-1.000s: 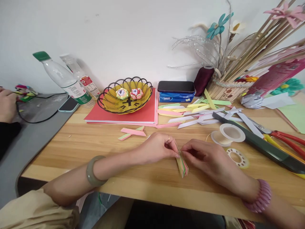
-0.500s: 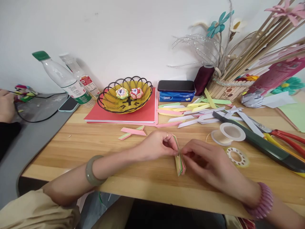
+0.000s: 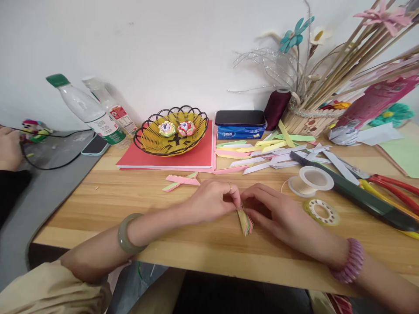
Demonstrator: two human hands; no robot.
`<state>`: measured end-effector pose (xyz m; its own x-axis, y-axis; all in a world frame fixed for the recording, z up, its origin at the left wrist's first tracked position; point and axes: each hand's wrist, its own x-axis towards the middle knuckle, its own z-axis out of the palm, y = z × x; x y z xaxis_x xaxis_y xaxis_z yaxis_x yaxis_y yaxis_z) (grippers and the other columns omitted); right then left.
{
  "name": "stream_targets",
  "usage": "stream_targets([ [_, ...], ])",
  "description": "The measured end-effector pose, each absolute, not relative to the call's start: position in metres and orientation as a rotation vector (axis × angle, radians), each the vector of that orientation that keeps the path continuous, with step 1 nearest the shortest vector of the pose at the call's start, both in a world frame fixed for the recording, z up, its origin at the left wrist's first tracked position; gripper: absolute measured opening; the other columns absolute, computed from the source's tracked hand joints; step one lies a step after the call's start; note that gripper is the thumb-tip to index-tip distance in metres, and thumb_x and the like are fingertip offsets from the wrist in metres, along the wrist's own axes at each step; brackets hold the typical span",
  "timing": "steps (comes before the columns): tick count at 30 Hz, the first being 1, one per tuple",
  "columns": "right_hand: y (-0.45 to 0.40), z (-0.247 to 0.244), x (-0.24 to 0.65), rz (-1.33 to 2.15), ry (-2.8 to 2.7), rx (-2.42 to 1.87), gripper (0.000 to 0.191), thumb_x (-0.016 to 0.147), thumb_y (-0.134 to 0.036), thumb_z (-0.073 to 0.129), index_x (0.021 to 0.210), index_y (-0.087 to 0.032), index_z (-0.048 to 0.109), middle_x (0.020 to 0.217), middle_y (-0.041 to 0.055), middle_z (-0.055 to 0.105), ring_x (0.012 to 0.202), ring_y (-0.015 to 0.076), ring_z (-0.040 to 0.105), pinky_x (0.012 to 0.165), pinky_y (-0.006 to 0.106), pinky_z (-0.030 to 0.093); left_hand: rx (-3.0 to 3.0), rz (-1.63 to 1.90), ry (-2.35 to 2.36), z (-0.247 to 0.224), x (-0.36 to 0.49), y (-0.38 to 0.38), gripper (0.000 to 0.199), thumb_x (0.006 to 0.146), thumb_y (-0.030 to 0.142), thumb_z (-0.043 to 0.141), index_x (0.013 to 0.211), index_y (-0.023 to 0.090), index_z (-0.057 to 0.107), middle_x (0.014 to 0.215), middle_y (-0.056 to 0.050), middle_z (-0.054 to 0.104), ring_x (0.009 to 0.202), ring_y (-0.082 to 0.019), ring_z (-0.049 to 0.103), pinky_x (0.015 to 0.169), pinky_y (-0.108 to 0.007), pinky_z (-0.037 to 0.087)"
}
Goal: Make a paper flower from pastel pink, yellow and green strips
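A bundle of folded paper strips in yellow, green and pink hangs between my hands above the wooden table. My left hand pinches its upper middle between thumb and fingertips. From the other side my right hand closes in, thumb and fingers bent together at the same spot on the bundle. Any thread at the pinch is too small to make out. Left of the hands lie crossed pink and green folded strips. To the right stand a spool of pale thread and a roll of clear tape.
Behind are a yellow woven basket with two paper flowers, a blue tissue pack and loose paper strips. Red-handled scissors and a dark green long tool lie right. Bottles stand left; another person's hand is far left.
My right hand has moved left and slightly up, its fingers now meeting at the pinched middle of the bundle beside my left fingertips. The left hand stays nearly in place.
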<state>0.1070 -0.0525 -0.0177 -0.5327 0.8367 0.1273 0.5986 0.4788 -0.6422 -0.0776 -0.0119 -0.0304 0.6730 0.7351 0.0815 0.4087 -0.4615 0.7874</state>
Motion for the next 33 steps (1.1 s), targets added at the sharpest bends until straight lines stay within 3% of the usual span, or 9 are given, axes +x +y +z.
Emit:
stream_targets([
  [7, -0.050, -0.017, 0.105, 0.873, -2.255, -1.246, 0.012, 0.082, -0.017, 0.048, 0.091, -0.018, 0.056, 0.088, 0.0049, 0.061, 0.079, 0.0164, 0.057, 0.070, 0.030, 0.046, 2.953, 0.827, 0.537, -0.035, -0.081, -0.014, 0.020, 0.080, 0.008, 0.042, 0.066, 0.016, 0.055, 0.064, 0.002, 0.062, 0.060, -0.009, 0.055, 0.055, -0.020, 0.040],
  [12, -0.042, -0.019, 0.106, 0.974, -2.221, -1.245, 0.018, 0.085, -0.018, 0.042, 0.092, -0.017, 0.059, 0.089, 0.0051, 0.065, 0.077, 0.0155, 0.059, 0.071, 0.029, 0.046, 3.358, 0.959, 0.241, -0.035, -0.084, -0.007, 0.015, 0.083, 0.014, 0.044, 0.072, 0.017, 0.054, 0.068, 0.004, 0.064, 0.060, -0.010, 0.056, 0.050, -0.023, 0.036],
  [20, -0.030, -0.027, 0.106, 0.685, -2.412, -1.150, 0.017, 0.083, -0.014, 0.046, 0.090, -0.019, 0.061, 0.084, 0.0025, 0.066, 0.074, 0.0140, 0.058, 0.067, 0.025, 0.043, 3.467, 1.096, -0.275, -0.030, -0.081, 0.004, 0.016, 0.082, 0.024, 0.048, 0.067, 0.018, 0.055, 0.067, 0.003, 0.065, 0.054, -0.010, 0.056, 0.049, -0.023, 0.039],
  [29, -0.030, -0.019, 0.109, 0.561, -2.518, -1.169, 0.011, 0.078, -0.010, 0.049, 0.075, -0.016, 0.058, 0.069, 0.0009, 0.061, 0.057, 0.0117, 0.052, 0.054, 0.023, 0.037, 3.441, 1.069, -0.401, -0.032, -0.081, 0.004, 0.015, 0.080, 0.019, 0.048, 0.069, 0.016, 0.056, 0.062, 0.001, 0.061, 0.053, -0.011, 0.055, 0.048, -0.023, 0.042],
  [33, -0.031, -0.016, 0.112, 0.447, -2.463, -1.240, 0.014, 0.074, -0.006, 0.045, 0.077, -0.015, 0.055, 0.066, 0.0016, 0.056, 0.054, 0.0121, 0.048, 0.052, 0.024, 0.036, 3.423, 1.054, -0.391, -0.033, -0.082, 0.005, 0.013, 0.078, 0.017, 0.048, 0.068, 0.017, 0.056, 0.065, 0.001, 0.063, 0.054, -0.011, 0.056, 0.049, -0.024, 0.042],
])
